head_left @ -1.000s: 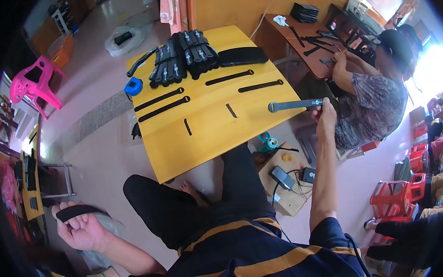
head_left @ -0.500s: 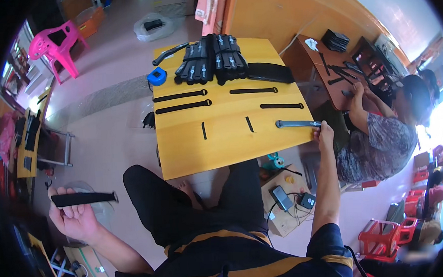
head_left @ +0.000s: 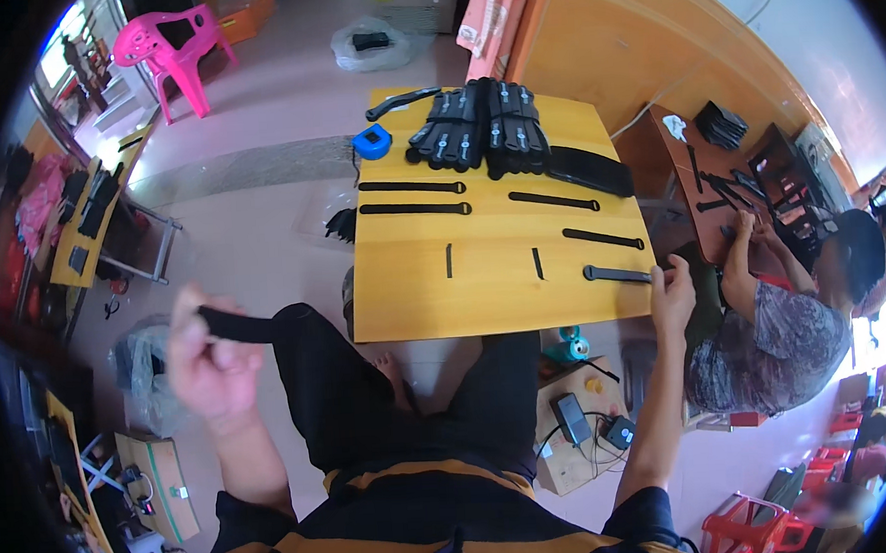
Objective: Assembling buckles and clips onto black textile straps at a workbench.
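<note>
A short black strap (head_left: 243, 327) is pinched in my left hand (head_left: 213, 374), raised left of the table above the floor; the hand is smeared by motion. At the table's right edge, the fingers of my right hand (head_left: 672, 294) close on the end of a grey strap (head_left: 618, 273) that lies on the yellow tabletop (head_left: 415, 313). Black looped straps lie flat nearby: an upper left one (head_left: 413, 188), a lower left one (head_left: 414, 209), and two on the right (head_left: 554, 202) (head_left: 603, 238). Two short black strips (head_left: 449, 260) (head_left: 538, 264) lie near the middle.
Bundled grey-black straps (head_left: 475, 130) stand at the table's far side, beside a black pad (head_left: 593, 170) and a blue tape measure (head_left: 372, 141). A co-worker (head_left: 781, 329) sits right at a brown table (head_left: 683, 179). A carton (head_left: 560, 411) with adapters stands below.
My left hand has come up and inward with the black strap. My right hand stays at the grey strap's end. The whole view has shifted, with the table now further right.
</note>
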Demonstrator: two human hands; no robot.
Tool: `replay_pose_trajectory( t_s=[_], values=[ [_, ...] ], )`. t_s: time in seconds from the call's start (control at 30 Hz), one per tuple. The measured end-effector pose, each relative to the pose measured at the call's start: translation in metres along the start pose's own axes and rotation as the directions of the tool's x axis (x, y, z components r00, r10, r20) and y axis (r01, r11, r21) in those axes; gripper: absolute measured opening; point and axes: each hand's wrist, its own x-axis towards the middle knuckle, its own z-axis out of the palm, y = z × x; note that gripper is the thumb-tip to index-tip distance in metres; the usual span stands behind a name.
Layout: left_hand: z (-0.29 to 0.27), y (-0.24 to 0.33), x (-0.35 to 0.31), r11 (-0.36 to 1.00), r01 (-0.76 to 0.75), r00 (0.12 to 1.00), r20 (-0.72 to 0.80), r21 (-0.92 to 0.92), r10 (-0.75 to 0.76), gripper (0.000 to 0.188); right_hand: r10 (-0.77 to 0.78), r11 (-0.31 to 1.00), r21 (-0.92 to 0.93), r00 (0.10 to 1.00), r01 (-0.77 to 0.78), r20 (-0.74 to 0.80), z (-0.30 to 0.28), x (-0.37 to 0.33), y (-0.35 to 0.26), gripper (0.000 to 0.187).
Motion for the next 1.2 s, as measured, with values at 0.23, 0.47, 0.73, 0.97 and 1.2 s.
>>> replay_pose_trajectory(
  t_s=[0.23, 0.47, 0.73, 0.97, 1.2],
  values=[
    [0.056, -0.071, -0.014, 0.847, 0.049, 0.99, 0.088, 0.529, -0.112, 0.011, -0.588, 0.763, 0.513, 0.753, 0.394, 0.296, -0.044, -0.112, -0.209, 0.067],
    [0.088, -0.096, -0.028, 0.766, -0.175, 0.909, 0.401, 0.618, -0.116, 0.015, -0.62, 0.649, 0.619, 0.78, 0.443, 0.092, -0.019, -0.157, -0.247, 0.043],
    [0.026, -0.117, -0.021, 0.686, 0.005, 0.948, 0.214, 0.728, -0.235, 0.03, -0.165, 0.376, 0.888, 0.925, -0.263, 0.344, -0.006, -0.136, -0.225, 0.017],
    [0.02, -0.129, -0.017, 0.678, 0.455, 0.812, 0.045, 0.578, -0.583, 0.021, -0.11, 0.343, 0.894, 0.933, -0.287, 0.342, 0.009, -0.128, -0.221, 0.019],
    [0.003, -0.152, 0.013, 0.58, 0.489, 0.787, -0.042, 0.651, -0.616, 0.019, -0.023, 0.267, 0.883, 0.913, -0.387, 0.407, 0.029, -0.106, -0.193, 0.018]
  ],
)
